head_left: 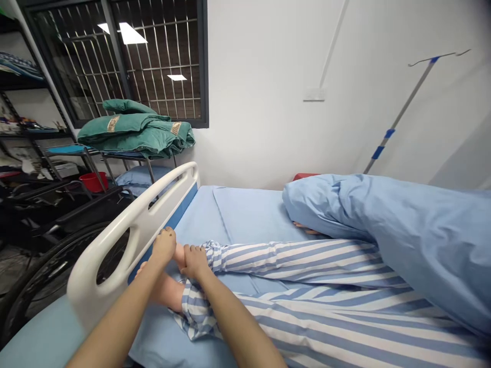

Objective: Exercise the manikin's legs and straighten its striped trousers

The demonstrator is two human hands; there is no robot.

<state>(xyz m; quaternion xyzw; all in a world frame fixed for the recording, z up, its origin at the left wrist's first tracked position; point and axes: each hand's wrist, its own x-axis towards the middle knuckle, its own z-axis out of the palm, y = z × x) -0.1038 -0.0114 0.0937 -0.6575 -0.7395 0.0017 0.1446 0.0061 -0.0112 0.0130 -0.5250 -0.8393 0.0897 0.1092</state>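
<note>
A figure in blue-and-white striped trousers [291, 260] lies along the bed with both legs stretched out. My left hand [164, 244] is wrapped round the front of the far foot, near the bed's end board. Just right of it, my right hand [194, 261] grips the far ankle [179, 255], close to the bunched trouser cuff [215, 255]. Most of that foot is hidden by my fingers. The near foot [166, 291] rests on the blue sheet [233, 209], partly behind my left forearm. A blue quilt [345, 204] covers the upper body, and some fingers [307, 228] show under its edge.
A white end board [134, 230] rises at the left, with a wheelchair [46, 271] beyond it. Folded green bedding [134, 130] lies on a stand below the barred window [126, 56]. An IV pole [399, 117] leans up behind the quilt. Shelves [34, 87] stand far left.
</note>
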